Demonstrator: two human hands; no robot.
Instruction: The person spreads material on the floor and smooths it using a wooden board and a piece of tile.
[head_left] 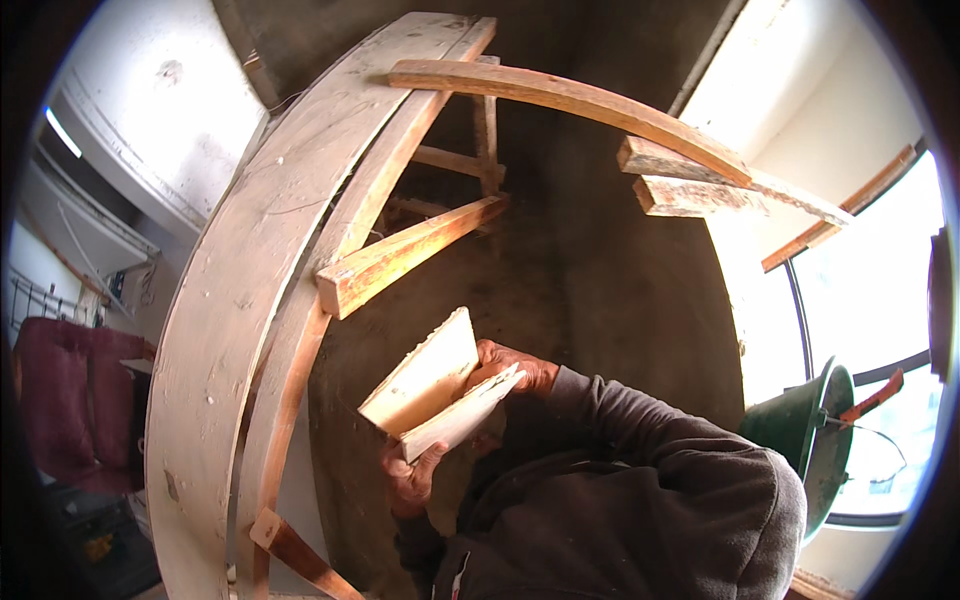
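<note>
Two flat, pale wooden pieces [430, 375], rough along their edges and splintered at one tip, form a V in front of the person's dark torso; whether they are joined, I cannot tell. The left hand [412, 478] grasps them at the lower-left end, and the right hand [508, 368] grips the far end. A gap separates them from the long, dusty, pale wooden plank [250, 230] at left. A square-cut, orange-brown wooden beam [410, 255] juts out above; a wider dark-brown expanse [640, 290] stretches rightward.
</note>
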